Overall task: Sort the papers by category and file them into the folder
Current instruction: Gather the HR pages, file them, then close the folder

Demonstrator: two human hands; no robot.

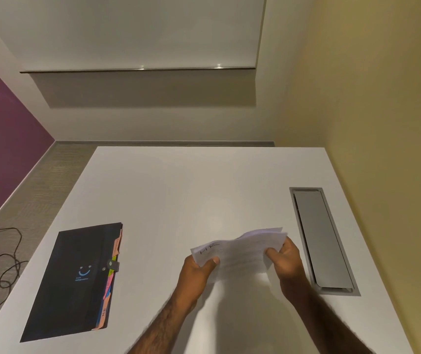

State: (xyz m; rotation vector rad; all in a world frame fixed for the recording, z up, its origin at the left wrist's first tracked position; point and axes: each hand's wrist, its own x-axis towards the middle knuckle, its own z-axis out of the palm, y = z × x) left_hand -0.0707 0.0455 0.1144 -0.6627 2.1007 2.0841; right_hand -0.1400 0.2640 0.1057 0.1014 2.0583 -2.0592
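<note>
Both my hands hold a small stack of white papers [242, 251] above the white table [178, 190]. My left hand [198, 273] pinches the stack's left end, where handwritten letters show on the top sheet. Gripping the right end is my right hand [287, 261]. The sheets bow upward in the middle. A black folder [74, 282] lies shut on the table to the left, with a blue smile mark on its cover, a snap strap, and coloured index tabs sticking out along its right edge.
A grey metal cable hatch [322, 238] is set into the table on the right, close to my right hand. A yellow wall runs along the table's right side. Black cables [2, 264] lie on the carpet at the left.
</note>
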